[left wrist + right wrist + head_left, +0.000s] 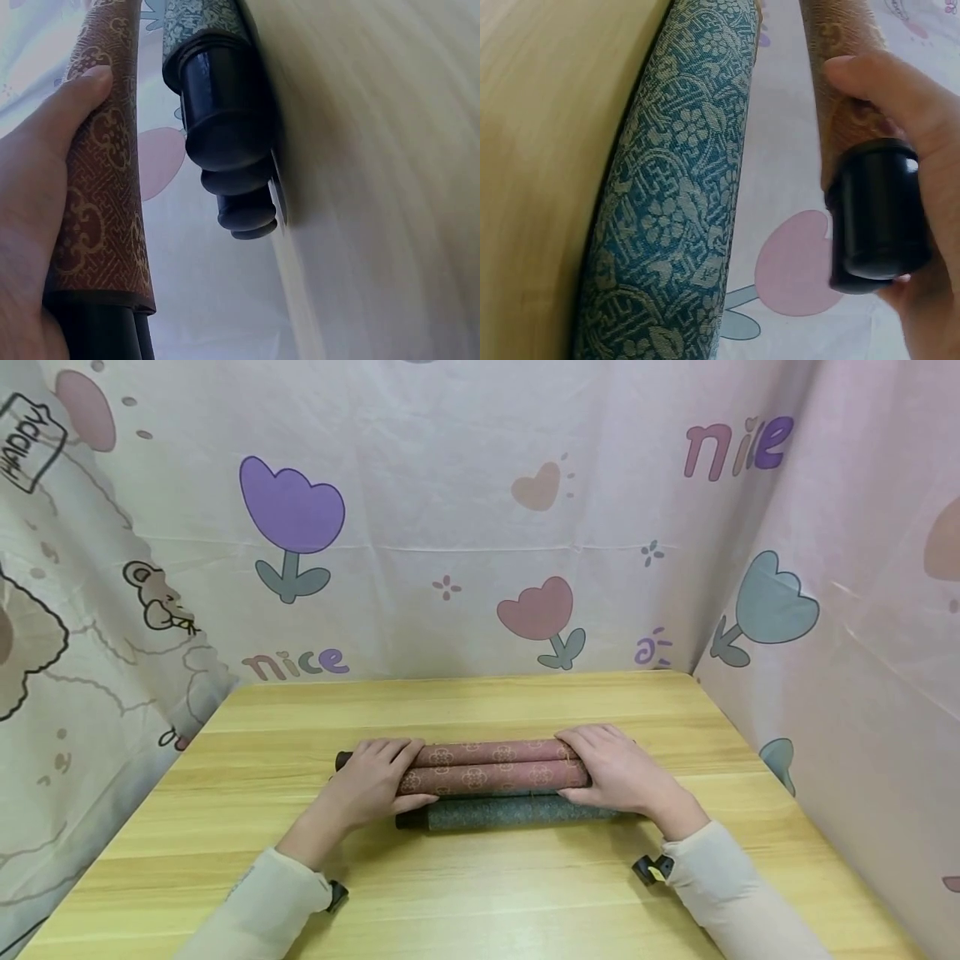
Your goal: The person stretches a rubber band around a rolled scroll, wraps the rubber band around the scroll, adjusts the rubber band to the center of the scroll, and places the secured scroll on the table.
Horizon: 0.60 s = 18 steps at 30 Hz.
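Two rolled scrolls covered in reddish brocade point(487, 777) with gold patterns lie side by side between my hands. My left hand point(367, 785) grips their left end, its thumb along the near roll point(109, 172). At the other end my right hand point(622, 772) holds them, beside a black end knob point(885, 210). Teal brocade scrolls point(517, 814) rest on the table just below and in front of the red pair. A gap separates the red rolls from the teal cloth point(675, 172) in both wrist views. Black knobs point(225, 105) cap the teal scrolls' left ends.
The light wood table point(480, 893) extends around the scrolls on every side. A pale curtain point(420, 510) printed with flowers and lettering hangs behind it and along both sides. Dark wrist devices point(652, 868) sit by both sleeves.
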{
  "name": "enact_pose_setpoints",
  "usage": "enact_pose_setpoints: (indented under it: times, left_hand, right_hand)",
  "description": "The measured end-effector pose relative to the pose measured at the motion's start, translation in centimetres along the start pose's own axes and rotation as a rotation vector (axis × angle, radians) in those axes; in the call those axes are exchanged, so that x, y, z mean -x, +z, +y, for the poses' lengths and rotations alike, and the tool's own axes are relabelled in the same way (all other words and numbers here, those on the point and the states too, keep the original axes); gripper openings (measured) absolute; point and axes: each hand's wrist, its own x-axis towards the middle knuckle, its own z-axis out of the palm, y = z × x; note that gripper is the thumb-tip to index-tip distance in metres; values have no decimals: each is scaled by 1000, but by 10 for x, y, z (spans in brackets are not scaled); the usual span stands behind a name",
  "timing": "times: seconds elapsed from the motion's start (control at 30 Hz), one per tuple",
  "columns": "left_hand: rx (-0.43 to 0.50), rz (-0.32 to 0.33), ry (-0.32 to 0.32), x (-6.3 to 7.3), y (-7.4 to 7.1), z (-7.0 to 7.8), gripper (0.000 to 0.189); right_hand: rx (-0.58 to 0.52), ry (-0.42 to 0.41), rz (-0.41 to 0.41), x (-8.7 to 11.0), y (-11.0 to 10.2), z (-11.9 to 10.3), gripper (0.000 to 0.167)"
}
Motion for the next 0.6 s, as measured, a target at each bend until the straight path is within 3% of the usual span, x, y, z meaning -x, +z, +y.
enact_pose_setpoints:
  times: [0.2, 0.6]
  left_hand:
    - [15, -8, -16, 0, 0, 2, 82]
    - [-1, 4, 20, 0, -2, 7, 81]
  right_hand:
    - [24, -42, 82, 0, 2, -2, 78]
    - [54, -101, 126, -3, 9, -12, 85]
